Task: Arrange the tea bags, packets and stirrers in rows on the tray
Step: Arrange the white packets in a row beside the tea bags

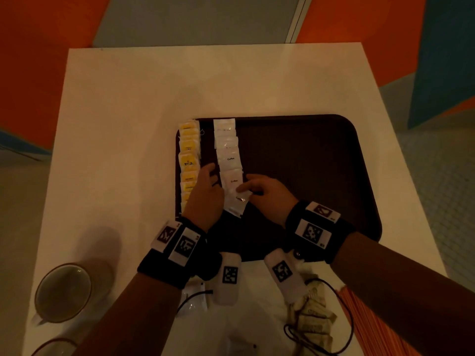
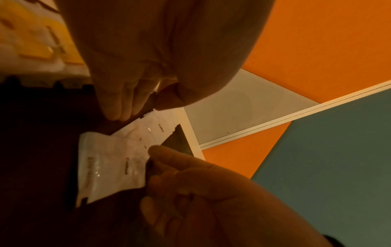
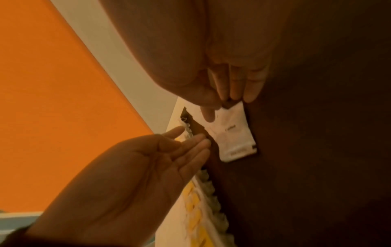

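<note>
A dark brown tray [image 1: 308, 163] lies on the white table. Yellow tea bags [image 1: 189, 160] form an overlapping row along its left edge. Beside them runs a row of white coffee packets [image 1: 227, 150]. The nearest packet [image 1: 235, 204] lies slightly tilted at the row's near end. My right hand [image 1: 257, 191] touches it with thumb and fingertips at its right edge, and the packet [image 3: 232, 133] stays flat on the tray. My left hand [image 1: 208, 186] is over the gap between the two rows, fingers straight, holding nothing; the right wrist view shows its bare palm [image 3: 131, 175].
Two cups [image 1: 61, 291] stand at the table's near left corner. Orange stirrers [image 1: 372, 327] and a pile of beige packets [image 1: 313, 317] lie near the front edge, right of centre, with black cables across them. The tray's right half holds nothing.
</note>
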A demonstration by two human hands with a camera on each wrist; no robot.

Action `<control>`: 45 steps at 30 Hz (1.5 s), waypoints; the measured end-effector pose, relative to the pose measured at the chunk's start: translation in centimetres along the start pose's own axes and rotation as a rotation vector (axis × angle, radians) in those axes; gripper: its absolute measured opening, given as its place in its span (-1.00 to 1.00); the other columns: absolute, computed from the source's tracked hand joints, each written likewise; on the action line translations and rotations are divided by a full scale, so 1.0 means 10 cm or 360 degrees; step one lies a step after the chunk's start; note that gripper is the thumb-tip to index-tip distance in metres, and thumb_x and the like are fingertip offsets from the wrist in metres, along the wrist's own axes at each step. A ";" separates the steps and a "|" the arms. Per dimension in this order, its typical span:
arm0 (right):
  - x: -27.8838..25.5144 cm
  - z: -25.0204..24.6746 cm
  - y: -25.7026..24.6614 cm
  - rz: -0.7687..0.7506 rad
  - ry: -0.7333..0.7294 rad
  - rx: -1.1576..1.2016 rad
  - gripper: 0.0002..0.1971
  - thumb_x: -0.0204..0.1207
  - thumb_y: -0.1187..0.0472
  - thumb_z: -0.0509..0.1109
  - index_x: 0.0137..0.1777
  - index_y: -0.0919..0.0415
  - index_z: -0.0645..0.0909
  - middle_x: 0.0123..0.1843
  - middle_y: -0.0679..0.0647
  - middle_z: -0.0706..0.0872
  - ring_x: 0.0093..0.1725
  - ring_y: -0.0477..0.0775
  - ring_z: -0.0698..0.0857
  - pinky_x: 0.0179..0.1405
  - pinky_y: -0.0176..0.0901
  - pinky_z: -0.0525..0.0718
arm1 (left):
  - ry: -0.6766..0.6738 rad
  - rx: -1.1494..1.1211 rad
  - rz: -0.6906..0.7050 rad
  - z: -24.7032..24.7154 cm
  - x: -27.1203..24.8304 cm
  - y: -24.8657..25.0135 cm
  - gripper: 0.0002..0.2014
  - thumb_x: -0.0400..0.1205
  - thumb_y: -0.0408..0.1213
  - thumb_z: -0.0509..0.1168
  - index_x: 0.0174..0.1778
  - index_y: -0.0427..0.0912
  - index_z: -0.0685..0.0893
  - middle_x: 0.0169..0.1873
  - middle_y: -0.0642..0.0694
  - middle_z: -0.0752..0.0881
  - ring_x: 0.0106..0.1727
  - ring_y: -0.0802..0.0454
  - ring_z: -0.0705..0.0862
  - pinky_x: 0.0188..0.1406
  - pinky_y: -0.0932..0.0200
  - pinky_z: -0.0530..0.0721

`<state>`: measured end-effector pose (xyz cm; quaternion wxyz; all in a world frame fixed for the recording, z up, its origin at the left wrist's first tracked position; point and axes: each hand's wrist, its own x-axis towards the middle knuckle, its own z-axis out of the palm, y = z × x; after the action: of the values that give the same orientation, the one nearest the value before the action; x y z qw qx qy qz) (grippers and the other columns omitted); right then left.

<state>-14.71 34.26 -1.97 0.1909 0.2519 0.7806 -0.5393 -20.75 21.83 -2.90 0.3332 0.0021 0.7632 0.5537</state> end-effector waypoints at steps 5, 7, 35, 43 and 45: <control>0.03 0.14 0.03 -0.0103 -0.0001 0.0163 -0.56 0.44 0.62 0.16 0.29 0.38 0.55 0.47 0.17 0.45 0.44 0.14 0.46 0.51 -0.03 0.39 | 0.0119 -0.0195 -0.0015 0.03 0.01 -0.06 -0.50 0.67 -0.48 0.06 0.53 -0.14 0.18 0.24 -0.11 0.48 0.20 0.02 0.53 0.09 0.14 0.56; 0.04 0.15 0.06 -0.0111 0.0023 0.0145 -0.53 0.45 0.61 0.17 0.33 0.34 0.53 0.49 0.17 0.40 0.47 0.14 0.42 0.52 -0.02 0.36 | 0.0163 -0.0314 -0.0033 0.04 0.00 -0.04 -0.49 0.67 -0.49 0.05 0.54 -0.13 0.17 0.23 -0.08 0.45 0.19 0.03 0.52 0.16 0.07 0.57; 0.27 0.04 -0.03 -0.0065 0.0146 0.0415 -0.49 0.50 0.57 0.20 0.46 0.32 0.38 0.57 0.16 0.30 0.48 0.17 0.43 0.33 -0.12 0.51 | 0.0112 -0.0309 -0.0013 0.00 0.16 0.18 -0.42 0.63 -0.56 0.06 0.57 -0.17 0.06 0.32 -0.16 0.49 0.21 -0.02 0.57 0.15 0.20 0.62; 0.23 -0.03 0.01 0.0003 0.0317 0.0230 -0.58 0.49 0.49 0.27 0.34 0.25 0.52 0.35 0.16 0.58 0.23 0.03 0.58 0.29 -0.15 0.54 | 0.0067 -0.0089 -0.0020 -0.02 0.10 0.12 -0.47 0.63 -0.55 0.04 0.53 -0.16 0.18 0.39 -0.21 0.44 0.38 -0.08 0.48 0.23 0.19 0.55; 0.19 -0.05 0.07 0.0090 0.0267 0.0011 -0.62 0.47 0.35 0.39 0.30 0.20 0.54 0.27 0.14 0.61 0.18 0.04 0.61 0.24 -0.15 0.57 | -0.0018 0.0034 0.0003 0.00 0.00 0.06 -0.49 0.62 -0.56 0.04 0.49 -0.19 0.23 0.28 -0.16 0.52 0.15 0.02 0.58 -0.03 0.35 0.63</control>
<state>-15.80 35.28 -3.34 0.1392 0.3186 0.7846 -0.5133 -20.94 21.99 -2.40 0.3370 0.0095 0.7671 0.5458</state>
